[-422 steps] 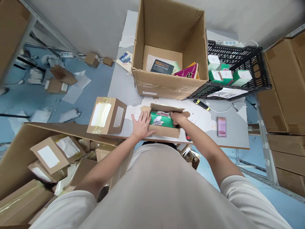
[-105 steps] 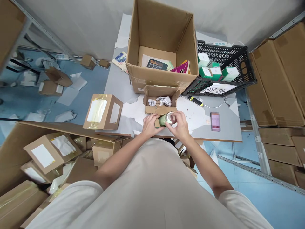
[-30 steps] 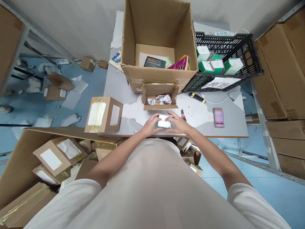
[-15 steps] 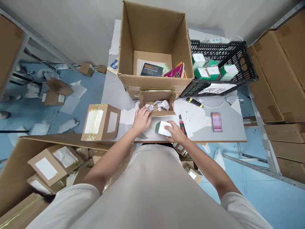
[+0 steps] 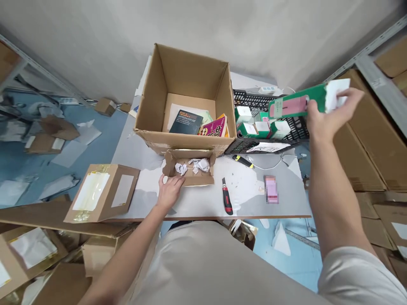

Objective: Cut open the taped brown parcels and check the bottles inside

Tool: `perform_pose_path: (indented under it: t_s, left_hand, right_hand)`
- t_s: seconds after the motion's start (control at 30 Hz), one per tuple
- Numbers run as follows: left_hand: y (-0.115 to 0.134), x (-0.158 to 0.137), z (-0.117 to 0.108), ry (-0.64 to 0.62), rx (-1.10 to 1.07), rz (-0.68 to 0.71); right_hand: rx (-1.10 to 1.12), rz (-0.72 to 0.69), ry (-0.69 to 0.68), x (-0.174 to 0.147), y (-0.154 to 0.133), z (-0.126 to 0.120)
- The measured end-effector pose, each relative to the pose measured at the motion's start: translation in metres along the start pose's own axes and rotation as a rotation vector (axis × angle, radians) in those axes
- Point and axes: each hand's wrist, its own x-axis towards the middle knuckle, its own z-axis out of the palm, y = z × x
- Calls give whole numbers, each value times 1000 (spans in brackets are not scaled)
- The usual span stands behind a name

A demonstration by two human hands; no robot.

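My right hand (image 5: 330,110) is raised at the right, closed round the white end of a long green-and-white box (image 5: 314,101) with a pink panel. The box hangs tilted above a black plastic crate (image 5: 240,146), which holds several similar green-and-white boxes (image 5: 281,129). At the table, my left hand (image 5: 170,192) grips the front left corner of a small open cardboard box (image 5: 199,181). Crumpled white paper (image 5: 200,165) lies inside that box. A red-and-black utility knife (image 5: 227,199) rests on the table to its right, blade out.
Behind the small box stands a large open carton (image 5: 187,142) with books (image 5: 186,123) in it. A taped carton (image 5: 127,190) sits at the table's left. A yellow-and-black cutter (image 5: 243,161) and a blurred pink item (image 5: 271,189) lie on the right. Stacked cartons (image 5: 365,148) flank the right side.
My right hand has moved from the table's front edge up and right over the crate, with the green-and-white box. My left hand has shifted from the paper to the small box's corner. The view has turned.
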Motion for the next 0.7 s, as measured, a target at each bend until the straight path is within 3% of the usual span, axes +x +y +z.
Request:
perform_pose_path:
  t_s: [0.13, 0.2, 0.27, 0.37, 0.47, 0.7]
  left_hand:
    - [2, -1, -3, 8, -11, -10]
    - [4, 0, -4, 7, -20, -27]
    - [6, 3, -3, 10, -8, -47]
    - [9, 8, 1, 16, 28, -59]
    - [11, 10, 3, 12, 39, -45]
    - [10, 10, 1, 54, 63, 20]
  right_hand:
    - [-63, 216, -141, 4, 12, 111]
    - [-83, 282, -278, -14, 16, 147]
    - [-80, 278, -418, -34, 23, 168]
    - [-37, 219, -532, -55, 36, 180]
    - [-11, 180, -539, -63, 47, 182]
    - [-24, 174, -642, -68, 43, 176]
